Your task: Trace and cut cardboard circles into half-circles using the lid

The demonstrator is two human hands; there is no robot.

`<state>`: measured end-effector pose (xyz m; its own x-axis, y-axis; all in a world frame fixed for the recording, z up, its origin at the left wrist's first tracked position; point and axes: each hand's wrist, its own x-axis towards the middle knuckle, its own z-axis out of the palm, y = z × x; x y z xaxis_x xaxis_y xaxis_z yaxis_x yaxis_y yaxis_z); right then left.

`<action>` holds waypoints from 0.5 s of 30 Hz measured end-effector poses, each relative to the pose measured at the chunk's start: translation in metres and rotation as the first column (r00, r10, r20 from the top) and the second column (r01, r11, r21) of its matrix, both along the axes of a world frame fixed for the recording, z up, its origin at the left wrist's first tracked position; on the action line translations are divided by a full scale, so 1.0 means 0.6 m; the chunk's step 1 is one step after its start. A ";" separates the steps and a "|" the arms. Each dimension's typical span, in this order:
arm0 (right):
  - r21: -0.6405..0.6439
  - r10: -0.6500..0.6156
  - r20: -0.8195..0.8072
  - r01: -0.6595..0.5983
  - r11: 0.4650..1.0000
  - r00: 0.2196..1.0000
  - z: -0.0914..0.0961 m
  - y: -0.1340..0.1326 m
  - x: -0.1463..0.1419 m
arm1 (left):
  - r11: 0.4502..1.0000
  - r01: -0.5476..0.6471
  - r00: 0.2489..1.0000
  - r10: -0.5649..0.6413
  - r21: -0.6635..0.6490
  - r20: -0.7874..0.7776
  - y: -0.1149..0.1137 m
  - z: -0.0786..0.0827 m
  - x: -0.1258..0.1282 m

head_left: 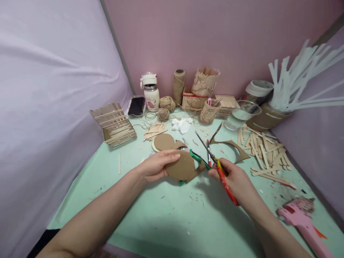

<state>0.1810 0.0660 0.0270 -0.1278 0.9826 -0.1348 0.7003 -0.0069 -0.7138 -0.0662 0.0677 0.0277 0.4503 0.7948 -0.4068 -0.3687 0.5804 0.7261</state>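
Note:
In my left hand (pixel 158 165) is a round piece of brown cardboard (pixel 180 167), pinched between thumb and fingers. A pointed offcut (pixel 196 172) still hangs from its right edge, and green material (pixel 195 155) shows behind it. My right hand (pixel 231 172) grips red and yellow scissors (pixel 225 184) with the blades apart, pointing up and left, just right of the cardboard. Beyond the left hand lies another cardboard disc (pixel 164 142). A curved cardboard offcut (pixel 236 148) rests past the scissors, near a red and grey pen (pixel 208 152).
Loose craft sticks (pixel 266 150) are heaped at right, above a pink glue gun (pixel 298 218). A stick basket (pixel 115 125) stands at left. Along the back are a phone (pixel 137 106), bottle (pixel 152 96), twine balls (pixel 167 104), a clear cup (pixel 239 116) and white strips (pixel 295 82).

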 end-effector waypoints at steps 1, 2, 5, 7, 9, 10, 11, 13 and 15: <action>0.000 -0.002 -0.008 0.002 1.000 1.000 -0.001 0.000 -0.001 | 1.000 0.002 1.000 -0.002 -0.013 0.022 0.000 -0.002 0.000; 0.003 -0.002 -0.014 0.002 1.000 1.000 -0.001 0.001 -0.002 | 1.000 0.004 0.999 -0.004 -0.024 0.039 0.001 -0.003 0.000; 0.019 0.019 -0.014 -0.019 1.000 1.000 0.001 -0.002 -0.006 | 0.999 -0.005 0.999 0.007 -0.044 0.046 0.001 -0.007 0.002; 0.030 0.055 0.020 -0.055 0.998 0.998 0.004 -0.006 -0.011 | 0.999 -0.024 0.999 0.025 -0.036 0.029 0.000 -0.008 0.004; 0.050 0.090 0.076 -0.094 0.994 0.993 0.004 -0.011 -0.015 | 0.999 -0.037 0.999 0.037 -0.007 0.001 -0.001 -0.007 0.007; 0.067 0.105 0.105 -0.112 0.991 0.989 0.003 -0.014 -0.016 | 0.999 -0.039 0.999 0.039 0.012 -0.019 -0.001 -0.006 0.008; 0.090 0.116 0.132 -0.129 0.988 0.984 0.002 -0.016 -0.017 | 0.999 -0.038 0.998 0.039 0.033 -0.041 -0.002 -0.006 0.009; 0.145 0.127 0.178 -0.153 0.978 0.976 -0.002 -0.019 -0.018 | 0.996 -0.033 0.995 0.041 0.078 -0.092 -0.002 -0.004 0.010; 0.178 0.126 0.221 -0.167 0.970 0.967 -0.004 -0.019 -0.017 | 0.991 -0.023 0.989 0.041 0.129 -0.140 -0.001 -0.002 0.010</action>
